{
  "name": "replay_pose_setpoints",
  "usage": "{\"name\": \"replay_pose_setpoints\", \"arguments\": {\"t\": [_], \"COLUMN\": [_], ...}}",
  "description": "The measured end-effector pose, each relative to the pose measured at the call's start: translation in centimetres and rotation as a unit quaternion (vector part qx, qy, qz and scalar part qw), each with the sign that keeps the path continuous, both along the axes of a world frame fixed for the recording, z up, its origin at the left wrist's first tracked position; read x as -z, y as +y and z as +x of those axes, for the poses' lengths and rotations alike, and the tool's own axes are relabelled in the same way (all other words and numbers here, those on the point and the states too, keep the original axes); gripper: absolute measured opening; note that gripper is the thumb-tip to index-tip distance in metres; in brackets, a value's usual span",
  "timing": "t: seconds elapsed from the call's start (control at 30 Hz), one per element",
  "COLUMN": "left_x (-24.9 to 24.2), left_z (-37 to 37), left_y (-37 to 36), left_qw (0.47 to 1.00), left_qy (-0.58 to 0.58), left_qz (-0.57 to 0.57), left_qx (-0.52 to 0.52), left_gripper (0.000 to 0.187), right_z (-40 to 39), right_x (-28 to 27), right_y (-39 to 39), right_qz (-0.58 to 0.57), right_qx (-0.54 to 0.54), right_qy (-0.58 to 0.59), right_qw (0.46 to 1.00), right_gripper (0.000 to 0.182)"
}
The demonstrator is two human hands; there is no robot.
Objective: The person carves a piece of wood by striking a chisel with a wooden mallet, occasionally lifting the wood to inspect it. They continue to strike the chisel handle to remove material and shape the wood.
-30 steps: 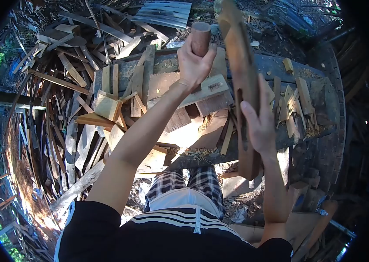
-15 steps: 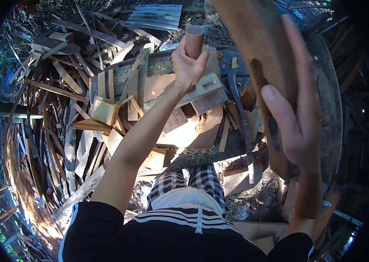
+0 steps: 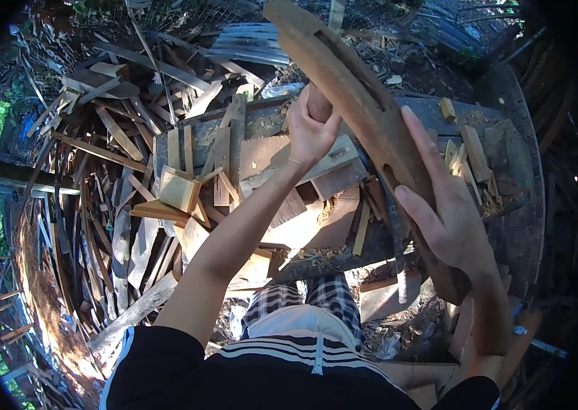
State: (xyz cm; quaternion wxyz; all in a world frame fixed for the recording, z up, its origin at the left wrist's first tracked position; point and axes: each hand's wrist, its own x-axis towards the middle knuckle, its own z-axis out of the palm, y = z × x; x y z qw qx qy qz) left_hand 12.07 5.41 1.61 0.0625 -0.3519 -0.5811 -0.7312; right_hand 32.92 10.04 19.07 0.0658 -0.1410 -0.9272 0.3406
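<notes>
My left hand [image 3: 313,137] is closed around a thick round wooden handle [image 3: 319,104], whose upper end lies against or just behind a long curved piece of wood [image 3: 354,92]. That curved piece is brown, with a long slot near its far end and a smaller hole lower down. My right hand [image 3: 449,212] grips its lower part, thumb on the front face and fingers along the right edge. Below my left hand lies a short greyish board [image 3: 296,167] on the workbench [image 3: 268,123]. What the handle belongs to is hidden.
A block with angled wood pieces [image 3: 178,188] sits on the bench's left. A thin, dark curved bar [image 3: 398,253] overhangs the front edge. Offcuts [image 3: 475,154] lie to the right. Scrap wood [image 3: 111,137] is heaped at left, and a corrugated sheet [image 3: 248,44] lies beyond.
The curved wood has swung left and away from me, its far end now above my left hand. My left hand has shifted slightly right and nearer, bringing the handle to the wood.
</notes>
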Motion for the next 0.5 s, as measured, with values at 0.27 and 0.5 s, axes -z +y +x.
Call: {"name": "replay_pose_setpoints", "arguments": {"t": [0.27, 0.5], "left_x": [0.8, 1.0], "left_z": [-2.9, -6.1], "left_y": [0.5, 1.4], "left_qw": [0.985, 0.956], "left_qy": [-0.165, -0.285], "left_qz": [-0.039, 0.008], "left_qx": [0.018, 0.066], "left_gripper": [0.030, 0.023], "right_z": [1.0, 2.1], "right_x": [9.5, 20.5], "right_y": [1.8, 0.6], "right_qz": [-0.072, -0.105], "right_qx": [0.111, 0.117], "right_qy": [0.005, -0.082], "right_qw": [0.991, 0.984], "right_gripper": [0.073, 0.076]}}
